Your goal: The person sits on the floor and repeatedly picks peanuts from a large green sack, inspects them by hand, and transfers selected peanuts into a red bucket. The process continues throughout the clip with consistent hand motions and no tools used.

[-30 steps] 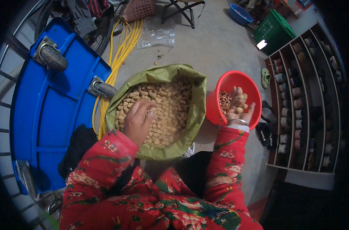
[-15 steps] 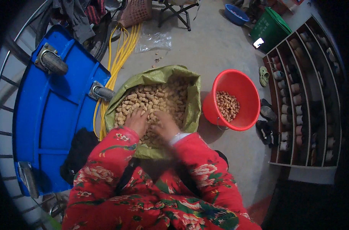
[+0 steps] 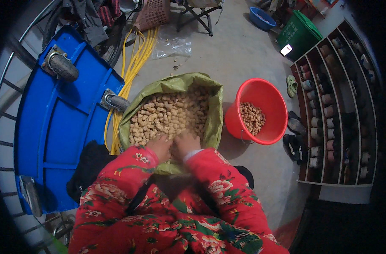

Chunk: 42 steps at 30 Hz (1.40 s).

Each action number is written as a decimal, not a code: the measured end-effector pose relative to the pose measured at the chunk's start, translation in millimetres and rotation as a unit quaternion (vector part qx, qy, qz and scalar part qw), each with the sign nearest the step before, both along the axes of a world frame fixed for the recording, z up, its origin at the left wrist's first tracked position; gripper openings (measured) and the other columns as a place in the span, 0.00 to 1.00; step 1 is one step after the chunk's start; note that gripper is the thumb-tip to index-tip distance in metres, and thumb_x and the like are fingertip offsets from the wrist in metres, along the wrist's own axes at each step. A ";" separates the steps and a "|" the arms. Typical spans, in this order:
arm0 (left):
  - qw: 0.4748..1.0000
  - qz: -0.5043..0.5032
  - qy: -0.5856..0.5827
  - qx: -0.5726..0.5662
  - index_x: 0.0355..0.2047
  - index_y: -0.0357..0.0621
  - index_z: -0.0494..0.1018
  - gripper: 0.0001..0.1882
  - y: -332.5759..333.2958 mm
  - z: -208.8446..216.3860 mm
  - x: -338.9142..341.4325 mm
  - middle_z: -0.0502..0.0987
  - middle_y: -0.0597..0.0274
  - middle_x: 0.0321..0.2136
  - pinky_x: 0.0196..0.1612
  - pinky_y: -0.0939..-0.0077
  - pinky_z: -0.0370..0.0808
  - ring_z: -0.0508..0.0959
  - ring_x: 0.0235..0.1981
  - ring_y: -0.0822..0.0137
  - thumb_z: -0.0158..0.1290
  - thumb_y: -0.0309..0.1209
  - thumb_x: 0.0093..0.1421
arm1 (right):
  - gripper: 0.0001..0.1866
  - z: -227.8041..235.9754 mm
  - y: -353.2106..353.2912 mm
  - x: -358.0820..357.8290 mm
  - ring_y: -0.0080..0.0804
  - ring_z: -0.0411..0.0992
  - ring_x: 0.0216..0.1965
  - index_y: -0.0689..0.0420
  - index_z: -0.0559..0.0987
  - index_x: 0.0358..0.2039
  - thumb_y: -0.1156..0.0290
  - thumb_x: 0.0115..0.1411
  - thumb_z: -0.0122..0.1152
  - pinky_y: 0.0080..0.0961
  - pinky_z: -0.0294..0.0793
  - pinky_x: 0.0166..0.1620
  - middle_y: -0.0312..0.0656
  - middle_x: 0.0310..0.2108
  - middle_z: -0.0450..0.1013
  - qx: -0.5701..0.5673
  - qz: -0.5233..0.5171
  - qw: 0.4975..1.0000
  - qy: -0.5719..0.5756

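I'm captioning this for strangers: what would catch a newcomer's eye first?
Probably the green sack of peanuts in the middle, with the left hand and right hand at its near side. The red bucket to its right and large blue wheeled platform on the left also stand out.

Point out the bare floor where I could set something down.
The widest free floor lies beyond the sack and red bucket, bordered by the plastic bag and blue basin. A smaller patch lies between the right sleeve and shoe rack. Left of the sack is crowded: yellow cable, wheeled blue panel.
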<state>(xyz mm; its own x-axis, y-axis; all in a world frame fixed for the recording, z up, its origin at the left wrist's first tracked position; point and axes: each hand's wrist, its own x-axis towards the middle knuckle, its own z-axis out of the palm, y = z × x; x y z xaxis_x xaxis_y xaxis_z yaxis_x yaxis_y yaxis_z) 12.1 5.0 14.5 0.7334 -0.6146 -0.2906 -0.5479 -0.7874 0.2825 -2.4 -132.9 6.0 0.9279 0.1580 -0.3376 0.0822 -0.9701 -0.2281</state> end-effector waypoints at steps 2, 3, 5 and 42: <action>0.999 0.010 0.013 -0.048 0.38 0.45 0.63 0.21 1.3 0.6 -8.1 0.61 0.53 0.34 0.38 0.63 0.65 0.63 0.40 0.55 0.50 0.33 0.40 | 0.21 -4.0 0.1 -6.1 0.43 0.57 0.45 0.51 0.68 0.38 0.63 0.40 0.56 0.41 0.60 0.43 0.43 0.42 0.60 0.004 -0.019 1.000 -0.012; 0.999 0.004 0.013 -0.044 0.38 0.45 0.62 0.21 1.5 0.2 -9.5 0.61 0.52 0.34 0.38 0.63 0.65 0.64 0.39 0.55 0.50 0.33 0.40 | 0.21 -6.9 0.3 -6.2 0.45 0.56 0.46 0.52 0.69 0.38 0.62 0.40 0.55 0.42 0.60 0.43 0.46 0.42 0.59 0.013 -0.014 1.000 -0.012; 0.999 -0.010 -0.001 -0.032 0.39 0.45 0.62 0.22 1.9 -1.0 -11.5 0.61 0.52 0.33 0.37 0.64 0.66 0.65 0.37 0.54 0.50 0.33 0.40 | 0.19 -11.6 0.9 -6.5 0.44 0.56 0.46 0.52 0.70 0.36 0.62 0.41 0.54 0.40 0.62 0.42 0.46 0.42 0.59 -0.005 0.014 1.000 -0.009; 0.732 0.286 0.412 -0.461 0.29 0.45 0.64 0.09 11.4 103.3 9.8 0.66 0.69 0.18 0.12 0.89 0.56 0.61 0.12 0.82 0.48 0.22 0.46 | 0.06 79.2 -34.3 2.6 0.25 0.64 0.17 0.56 0.65 0.29 0.73 0.49 0.49 0.18 0.60 0.13 0.39 0.21 0.67 0.721 -0.391 0.505 0.271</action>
<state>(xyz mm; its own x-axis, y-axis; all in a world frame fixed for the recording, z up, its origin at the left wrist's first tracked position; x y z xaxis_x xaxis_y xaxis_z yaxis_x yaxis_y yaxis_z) 21.9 16.4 117.8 0.7567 -0.4891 -0.4338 0.4522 -0.0876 0.8876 0.2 -167.1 85.2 0.7301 0.2588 -0.6324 -0.6502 0.5476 -0.5266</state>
